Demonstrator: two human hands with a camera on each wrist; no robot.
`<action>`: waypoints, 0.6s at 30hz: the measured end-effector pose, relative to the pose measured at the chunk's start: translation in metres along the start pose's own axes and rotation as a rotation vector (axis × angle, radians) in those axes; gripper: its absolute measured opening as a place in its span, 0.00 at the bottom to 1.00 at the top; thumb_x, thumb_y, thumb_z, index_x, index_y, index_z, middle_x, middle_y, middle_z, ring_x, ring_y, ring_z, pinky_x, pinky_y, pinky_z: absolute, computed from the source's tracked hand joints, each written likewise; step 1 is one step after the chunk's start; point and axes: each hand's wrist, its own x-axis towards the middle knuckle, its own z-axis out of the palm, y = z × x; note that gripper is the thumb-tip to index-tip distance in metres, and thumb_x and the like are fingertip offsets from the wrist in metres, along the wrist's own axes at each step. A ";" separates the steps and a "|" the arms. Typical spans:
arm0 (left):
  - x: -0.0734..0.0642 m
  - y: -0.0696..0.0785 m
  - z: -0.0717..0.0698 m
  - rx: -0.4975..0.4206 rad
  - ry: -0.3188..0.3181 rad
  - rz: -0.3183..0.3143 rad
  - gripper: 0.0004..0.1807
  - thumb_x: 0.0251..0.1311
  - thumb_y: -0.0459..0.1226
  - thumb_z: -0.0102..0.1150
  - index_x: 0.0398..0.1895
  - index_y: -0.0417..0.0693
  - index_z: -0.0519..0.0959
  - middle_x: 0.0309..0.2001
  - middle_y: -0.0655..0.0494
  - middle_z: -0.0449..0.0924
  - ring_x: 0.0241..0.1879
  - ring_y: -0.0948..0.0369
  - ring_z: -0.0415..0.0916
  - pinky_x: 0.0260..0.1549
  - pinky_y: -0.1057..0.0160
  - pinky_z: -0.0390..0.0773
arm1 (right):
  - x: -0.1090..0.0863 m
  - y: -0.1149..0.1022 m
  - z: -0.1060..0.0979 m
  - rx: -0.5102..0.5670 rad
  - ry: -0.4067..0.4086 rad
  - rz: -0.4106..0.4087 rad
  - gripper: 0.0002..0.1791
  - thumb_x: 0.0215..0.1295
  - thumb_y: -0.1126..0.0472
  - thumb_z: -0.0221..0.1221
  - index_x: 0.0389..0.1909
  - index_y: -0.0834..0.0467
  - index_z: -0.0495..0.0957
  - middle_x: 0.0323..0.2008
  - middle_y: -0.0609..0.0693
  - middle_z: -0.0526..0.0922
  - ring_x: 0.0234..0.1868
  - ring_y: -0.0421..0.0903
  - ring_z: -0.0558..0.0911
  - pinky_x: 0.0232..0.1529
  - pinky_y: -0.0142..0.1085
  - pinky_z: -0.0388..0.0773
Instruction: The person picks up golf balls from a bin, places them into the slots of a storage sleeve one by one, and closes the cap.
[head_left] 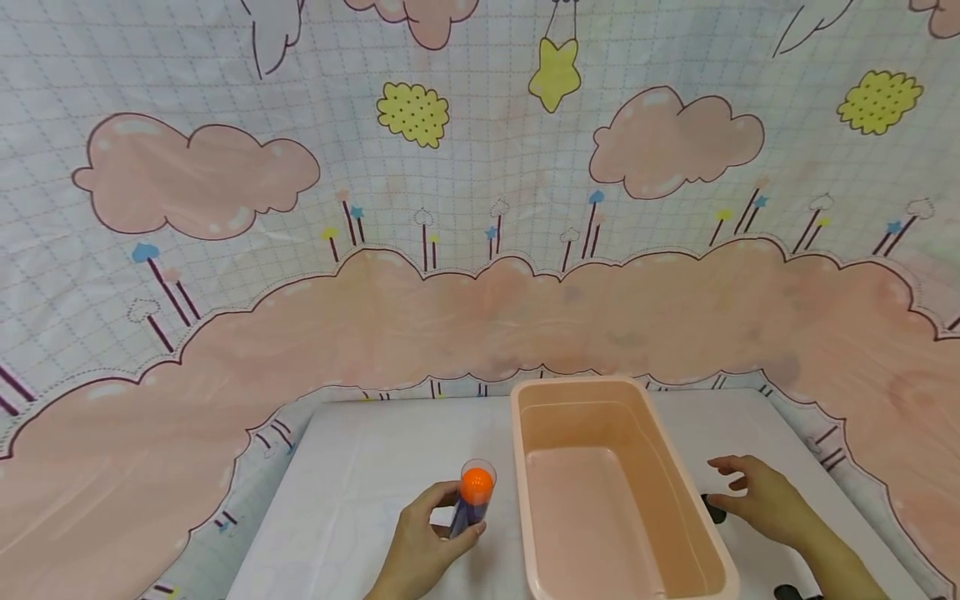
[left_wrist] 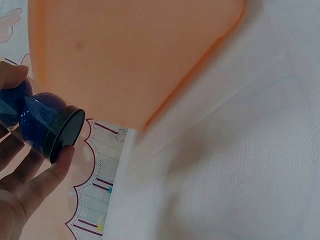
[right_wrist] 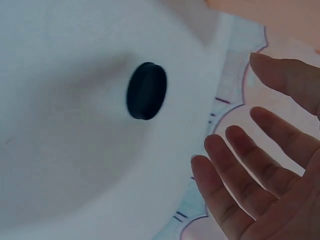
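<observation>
My left hand [head_left: 427, 533] grips a clear tube [head_left: 471, 500] to the left of a peach plastic bin. At the tube's top end an orange ball [head_left: 477, 485] shows, with blue below it. The left wrist view shows dark blue balls [left_wrist: 42, 117] inside and a black cap [left_wrist: 72, 134] on the lower end, touched by a fingertip. On the bin's other side, my right hand [head_left: 768, 500] hovers with parted, relaxed fingers and holds nothing. A round black lid [right_wrist: 146, 91] lies on the table near it, partly hidden by the hand in the head view.
The deep peach bin [head_left: 528, 500] stands between my hands, and its inner floor shows bare. Another black object [head_left: 787, 592] sits at the bottom edge, beside the right forearm. A white-covered table [head_left: 390, 442] meets a cloud-patterned cloth [head_left: 465, 325] behind it.
</observation>
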 end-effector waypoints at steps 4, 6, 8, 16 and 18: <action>-0.001 -0.001 0.000 0.004 0.003 0.003 0.27 0.54 0.48 0.78 0.57 0.60 0.79 0.53 0.56 0.85 0.52 0.59 0.82 0.35 0.66 0.87 | 0.003 0.011 0.009 0.008 -0.043 0.042 0.34 0.61 0.54 0.72 0.61 0.70 0.76 0.54 0.70 0.81 0.47 0.61 0.85 0.37 0.45 0.84; -0.001 -0.001 0.000 0.005 0.006 0.003 0.27 0.54 0.47 0.79 0.57 0.60 0.79 0.53 0.56 0.85 0.52 0.59 0.83 0.34 0.66 0.87 | 0.005 0.015 0.014 0.007 -0.051 0.046 0.34 0.60 0.53 0.73 0.61 0.70 0.77 0.54 0.70 0.81 0.46 0.61 0.85 0.37 0.46 0.84; -0.002 -0.001 0.000 0.010 0.006 0.003 0.27 0.54 0.46 0.79 0.57 0.60 0.79 0.53 0.56 0.85 0.52 0.59 0.83 0.34 0.66 0.87 | 0.005 0.019 0.019 0.009 -0.056 0.056 0.34 0.60 0.53 0.73 0.60 0.70 0.78 0.54 0.70 0.81 0.46 0.60 0.86 0.38 0.46 0.84; -0.005 0.000 0.001 0.016 -0.001 -0.004 0.27 0.55 0.44 0.78 0.58 0.58 0.79 0.54 0.54 0.85 0.52 0.57 0.83 0.34 0.66 0.87 | 0.009 0.033 0.036 -0.033 -0.056 0.048 0.32 0.58 0.54 0.74 0.57 0.70 0.79 0.47 0.65 0.82 0.42 0.58 0.86 0.38 0.48 0.83; -0.006 0.000 0.001 0.018 0.001 -0.005 0.27 0.54 0.45 0.78 0.58 0.58 0.79 0.54 0.54 0.85 0.52 0.57 0.83 0.34 0.66 0.87 | 0.009 0.035 0.039 -0.046 -0.064 0.055 0.31 0.58 0.54 0.73 0.57 0.71 0.79 0.45 0.64 0.83 0.42 0.58 0.85 0.40 0.51 0.83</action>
